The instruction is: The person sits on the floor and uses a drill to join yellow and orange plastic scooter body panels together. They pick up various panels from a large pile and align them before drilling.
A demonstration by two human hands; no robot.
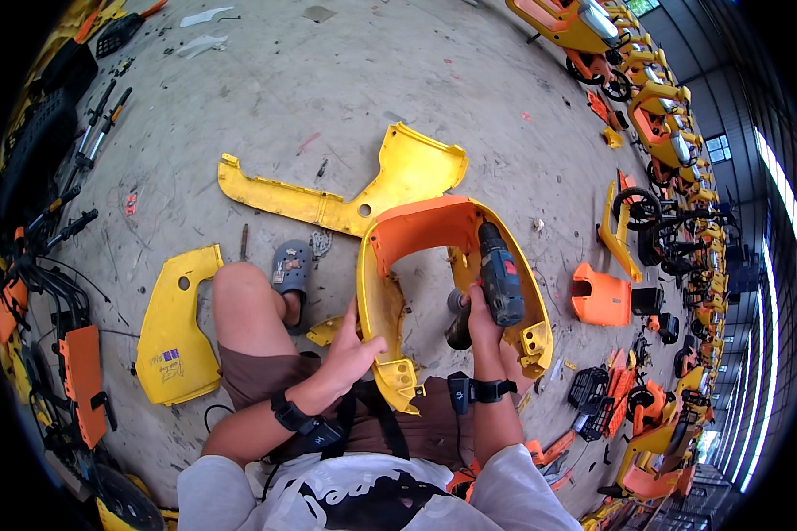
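A U-shaped yellow and orange scooter body panel stands in front of me, its curved end away from me and its two yellow arms toward me. My left hand grips the panel's left arm, thumb on its inner side. Wrapped round the handle of a dark cordless drill, my right hand is inside the panel's right side. The drill's nose points away from me, close to the panel's inner wall. Whether its tip touches a screw is hidden.
A long yellow panel lies just beyond on the concrete floor, another yellow panel to my left. An orange shell and black baskets lie to the right. Rows of yellow scooters stand at the right; stripped parts crowd the left.
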